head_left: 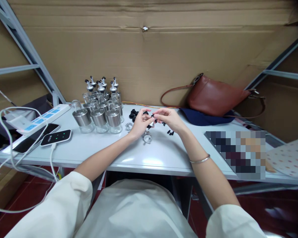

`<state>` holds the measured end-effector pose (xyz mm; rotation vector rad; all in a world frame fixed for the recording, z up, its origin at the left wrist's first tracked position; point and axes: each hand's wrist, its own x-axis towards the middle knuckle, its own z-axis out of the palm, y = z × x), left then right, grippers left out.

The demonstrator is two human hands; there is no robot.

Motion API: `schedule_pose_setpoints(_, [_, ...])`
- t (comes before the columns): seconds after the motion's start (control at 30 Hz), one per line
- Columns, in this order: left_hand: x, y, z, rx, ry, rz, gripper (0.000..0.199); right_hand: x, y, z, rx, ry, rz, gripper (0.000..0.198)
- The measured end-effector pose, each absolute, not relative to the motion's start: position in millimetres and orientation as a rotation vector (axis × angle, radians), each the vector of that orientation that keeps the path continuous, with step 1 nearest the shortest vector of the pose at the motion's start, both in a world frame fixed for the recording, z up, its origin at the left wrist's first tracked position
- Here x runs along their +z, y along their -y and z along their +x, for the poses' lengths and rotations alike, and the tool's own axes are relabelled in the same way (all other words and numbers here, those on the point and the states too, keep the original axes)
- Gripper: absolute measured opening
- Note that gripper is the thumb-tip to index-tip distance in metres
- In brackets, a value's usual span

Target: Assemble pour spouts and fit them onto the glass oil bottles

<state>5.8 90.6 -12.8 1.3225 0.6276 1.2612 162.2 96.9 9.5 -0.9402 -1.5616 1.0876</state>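
At the meeting fingertips of left hand (139, 125) and right hand (169, 119), holding a small black-and-silver piece (152, 124), pinched from both sides, with long axis too covered to tell. Rightward of that grip, nearer the right hand, see loose black bits (171, 133) on the table (129, 152).

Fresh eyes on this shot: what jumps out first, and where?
Probably the cluster of glass bottles with metal bands, left of centre on the white table, the rear ones with pourer spouts. Next, the reddish-brown handbag at the right rear, on a dark blue item. Between them, the left hand and right hand meet near scattered small black parts.
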Motion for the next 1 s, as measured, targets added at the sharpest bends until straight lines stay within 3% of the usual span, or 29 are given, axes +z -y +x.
schedule_pose_setpoints(1.0, [-10.9, -89.7, 5.7, 1.238, -0.587, 1.297, 0.032, 9.4, -95.7, 161.0, 1.132, 1.513, -0.837, 0.028])
